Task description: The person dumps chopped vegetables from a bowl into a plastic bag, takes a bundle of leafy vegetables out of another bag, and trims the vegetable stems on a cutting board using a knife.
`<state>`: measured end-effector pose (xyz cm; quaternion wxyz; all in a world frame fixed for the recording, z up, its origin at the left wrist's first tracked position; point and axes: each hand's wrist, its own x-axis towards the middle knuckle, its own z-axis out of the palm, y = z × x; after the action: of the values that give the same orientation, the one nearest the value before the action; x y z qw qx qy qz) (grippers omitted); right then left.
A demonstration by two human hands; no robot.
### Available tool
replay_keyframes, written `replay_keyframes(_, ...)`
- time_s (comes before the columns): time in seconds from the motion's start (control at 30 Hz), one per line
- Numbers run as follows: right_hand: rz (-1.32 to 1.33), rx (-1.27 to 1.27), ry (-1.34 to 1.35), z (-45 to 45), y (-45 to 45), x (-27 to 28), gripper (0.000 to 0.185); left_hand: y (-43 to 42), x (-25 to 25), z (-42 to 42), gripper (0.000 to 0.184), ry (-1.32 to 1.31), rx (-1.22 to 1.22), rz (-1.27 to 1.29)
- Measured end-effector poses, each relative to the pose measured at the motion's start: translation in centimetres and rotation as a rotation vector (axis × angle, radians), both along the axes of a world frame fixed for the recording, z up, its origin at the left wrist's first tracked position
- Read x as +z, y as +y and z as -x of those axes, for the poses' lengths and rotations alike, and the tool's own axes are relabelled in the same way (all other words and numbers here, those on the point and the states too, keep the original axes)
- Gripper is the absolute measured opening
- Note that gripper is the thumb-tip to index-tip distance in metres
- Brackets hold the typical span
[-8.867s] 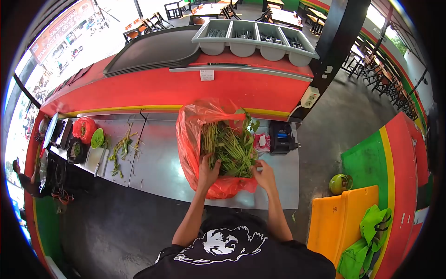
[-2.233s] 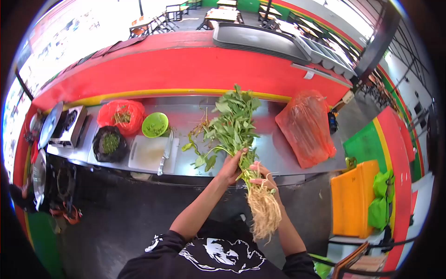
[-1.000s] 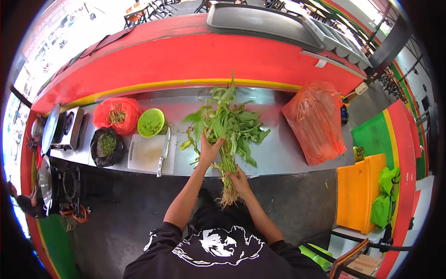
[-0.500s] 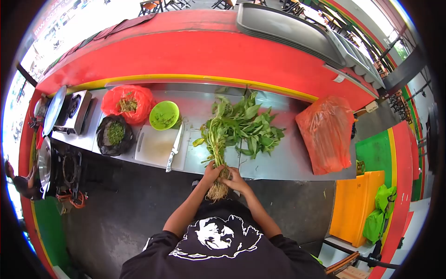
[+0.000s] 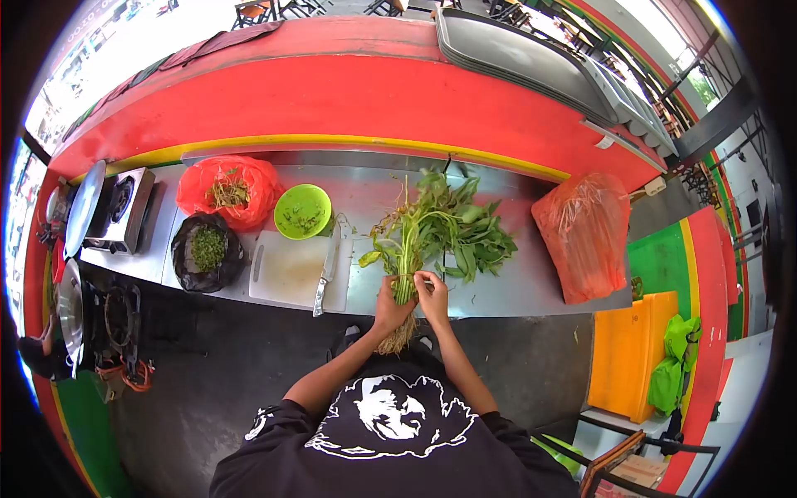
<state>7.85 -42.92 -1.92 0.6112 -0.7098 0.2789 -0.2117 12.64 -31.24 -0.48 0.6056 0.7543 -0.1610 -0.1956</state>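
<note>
A rooted bunch of leafy greens lies over the front edge of the metal counter, its leaves fanned toward the back right. My left hand is wrapped round the stems just above the pale, stringy roots, which hang down in front of my shirt. Close on the right side of the stems is my right hand, its thumb and fingers pinched together. What is between those fingertips is too small to make out. Left of the bunch, a knife rests on the right part of a white cutting board.
Behind the board stands a green bowl with plant bits. A red bag and a black bag hold greens at the left, near a stove. A filled red bag sits at the counter's right end.
My right hand has moved from the roots up to the stems and now pinches. My left hand has shifted slightly right, round the stems. The view has shifted a little.
</note>
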Motion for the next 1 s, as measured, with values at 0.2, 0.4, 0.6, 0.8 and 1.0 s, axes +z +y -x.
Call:
replay_keyframes(0.2, -0.103, -0.105, -0.010, -0.3, 2.4, 1.0, 0.036, 1.1, 1.6, -0.7, 0.067, -0.165, -0.077, -0.211)
replay_keyframes(0.4, -0.344, -0.255, -0.092, 0.5, 3.9, -0.6, 0.039, 2.7, 1.4, -1.9, 0.073, -0.089, -0.190, -0.049)
replay_keyframes(0.6, -0.567, -0.206, -0.204, 1.2, 3.8, -0.6, 0.036, 2.7, 0.5, -3.8, 0.061, 0.821, -0.466, 0.226)
replay_keyframes(0.8, -0.297, -0.172, -0.026, 2.1, 2.5, -0.2, 0.030, 3.2, 1.6, -2.9, 0.037, 0.282, -0.485, -0.052)
replay_keyframes(1.0, 0.415, -0.098, -0.007, 0.9, 1.9, 6.0, 0.020, 2.7, 0.0, -1.6, 0.047, -0.093, -0.433, -0.062)
